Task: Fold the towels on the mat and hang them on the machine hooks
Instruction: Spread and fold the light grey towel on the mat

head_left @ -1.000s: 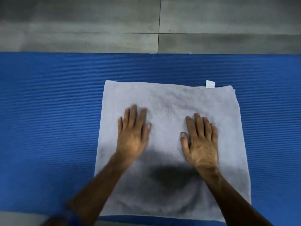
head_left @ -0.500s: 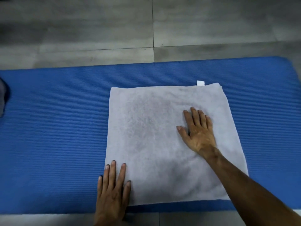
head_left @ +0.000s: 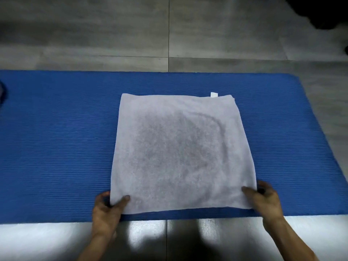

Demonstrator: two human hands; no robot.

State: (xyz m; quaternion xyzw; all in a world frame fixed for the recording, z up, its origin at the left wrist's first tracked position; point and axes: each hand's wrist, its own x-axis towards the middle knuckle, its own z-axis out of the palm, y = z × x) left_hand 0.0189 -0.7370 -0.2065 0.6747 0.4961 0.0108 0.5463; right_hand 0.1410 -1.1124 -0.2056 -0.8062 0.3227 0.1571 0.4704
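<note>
A pale grey towel [head_left: 178, 147], folded to a near square, lies flat on the blue ribbed mat [head_left: 56, 138]. A small white label [head_left: 214, 94] sticks out of its far edge. My left hand [head_left: 107, 210] pinches the towel's near left corner, thumb on top and fingers under the cloth. My right hand [head_left: 263, 199] pinches the near right corner the same way. Both corners sit close to the mat's near edge.
Grey floor tiles [head_left: 131, 34] lie beyond the mat, and glossy tiles [head_left: 37, 242] lie in front of it. A dark object [head_left: 2, 95] shows at the mat's left edge. A dark shape [head_left: 323, 12] fills the top right corner. No machine hooks are in view.
Both hands left the towel's top, where they pressed flat, and drew back to its near corners. The left hand came first, then the right. Both now pinch the corners.
</note>
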